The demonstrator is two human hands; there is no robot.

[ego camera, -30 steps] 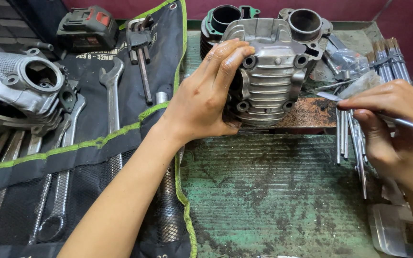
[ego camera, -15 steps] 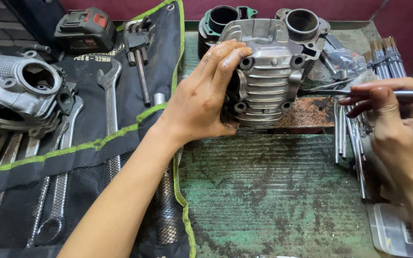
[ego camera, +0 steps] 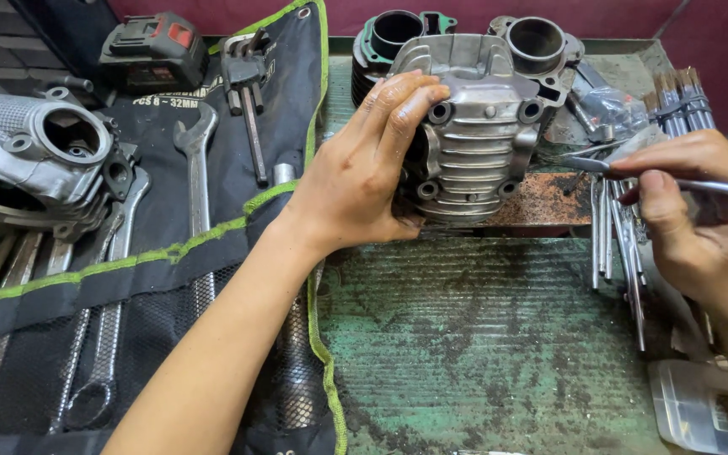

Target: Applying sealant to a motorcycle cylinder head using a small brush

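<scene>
My left hand (ego camera: pixel 364 173) grips the left side of a finned grey metal engine head (ego camera: pixel 478 126) that stands on the green worn bench (ego camera: pixel 482 337), fingers over its top edge. My right hand (ego camera: pixel 701 227) is at the right, fingers pinched on a thin metal rod (ego camera: pixel 676 181) that lies level, its tip pointing left toward the engine head without touching it. Several more long rods (ego camera: pixel 617 244) lie on the bench under that hand.
A black tool roll (ego camera: pixel 170 219) with spanners covers the left; on it rest another grey engine casing (ego camera: pixel 35 160), a battery pack (ego camera: pixel 153 50) and hex keys (ego camera: pixel 246 76). Two cylinder parts (ego camera: pixel 541 42) stand behind the head. A clear plastic box (ego camera: pixel 697 404) sits bottom right.
My right hand lifted the thin rod from a slanted hold to a level one and brought it nearer the engine head. My left hand kept its grip.
</scene>
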